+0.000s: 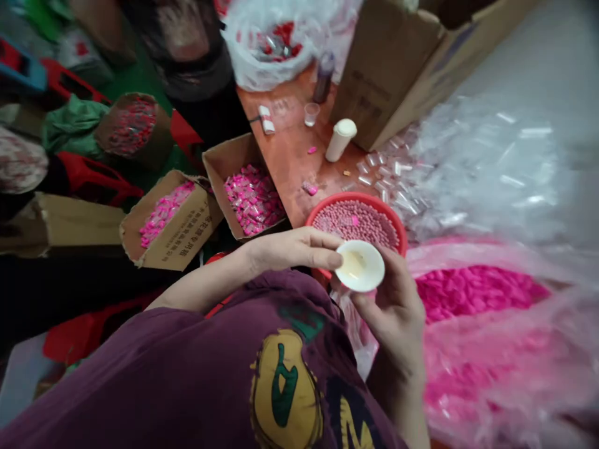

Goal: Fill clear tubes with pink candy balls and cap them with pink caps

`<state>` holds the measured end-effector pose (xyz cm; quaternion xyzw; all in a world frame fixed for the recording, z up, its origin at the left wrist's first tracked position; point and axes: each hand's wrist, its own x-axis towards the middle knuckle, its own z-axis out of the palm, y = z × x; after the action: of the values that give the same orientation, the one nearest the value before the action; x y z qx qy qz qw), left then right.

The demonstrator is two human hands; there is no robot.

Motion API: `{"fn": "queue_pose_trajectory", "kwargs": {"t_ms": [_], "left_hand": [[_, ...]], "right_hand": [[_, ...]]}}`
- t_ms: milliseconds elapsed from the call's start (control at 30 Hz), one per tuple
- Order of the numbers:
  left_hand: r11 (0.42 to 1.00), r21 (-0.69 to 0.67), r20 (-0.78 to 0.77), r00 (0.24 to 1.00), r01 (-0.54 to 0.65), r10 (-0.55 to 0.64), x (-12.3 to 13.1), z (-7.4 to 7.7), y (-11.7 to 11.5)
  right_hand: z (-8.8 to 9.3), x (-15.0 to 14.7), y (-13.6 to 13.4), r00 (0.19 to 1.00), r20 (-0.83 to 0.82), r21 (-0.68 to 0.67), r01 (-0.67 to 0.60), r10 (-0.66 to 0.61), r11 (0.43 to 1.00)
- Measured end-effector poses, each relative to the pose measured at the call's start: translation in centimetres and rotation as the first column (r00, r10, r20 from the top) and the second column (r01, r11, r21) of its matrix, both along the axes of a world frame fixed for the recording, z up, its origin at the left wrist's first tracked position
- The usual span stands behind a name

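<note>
One small white dish (360, 266) sits over the near rim of one red basin (355, 197) of pink beads. The right hand (397, 312) cups it from below with curled fingers, and the left hand (299, 249) pinches its edge. Three open cartons hold pink pieces; the print on one carton (180, 240) is too blurred to read.

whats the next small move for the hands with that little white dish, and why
Probably tip the small white round dish forward into the red round plastic basket of small pink pellets just behind it. Both hands hold the dish, left hand pinching its rim, right hand beneath, and it holds only a yellowish smear.
</note>
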<state>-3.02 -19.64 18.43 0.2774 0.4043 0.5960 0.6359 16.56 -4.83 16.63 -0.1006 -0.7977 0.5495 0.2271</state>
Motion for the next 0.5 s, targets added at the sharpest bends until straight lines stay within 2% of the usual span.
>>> {"fn": "queue_pose_trajectory", "kwargs": {"t_ms": [67,133,300,500], "left_hand": [[1.000,0.015,0.019,1.000,-0.024,0.024,0.2,-1.3,0.2],[0.999,-0.011,0.029,0.999,-0.035,0.036,0.1,-2.4,0.5],[0.989,-0.096,0.080,0.992,0.109,-0.101,-0.1,-4.7,2.5],[0.954,-0.106,0.059,0.960,0.280,-0.275,0.9,-6.4,5.5]], "right_hand": [[0.7,-0.9,-0.2,1.000,0.003,0.126,0.010,-0.011,0.992],[1.3,-1.0,-0.3,0.995,0.069,0.184,0.062,-0.076,0.981],[1.0,0.8,-1.0,0.955,0.195,0.182,0.191,-0.226,0.965],[-0.6,2.9,-1.9,0.937,0.142,0.171,0.296,-0.321,0.940]]}}
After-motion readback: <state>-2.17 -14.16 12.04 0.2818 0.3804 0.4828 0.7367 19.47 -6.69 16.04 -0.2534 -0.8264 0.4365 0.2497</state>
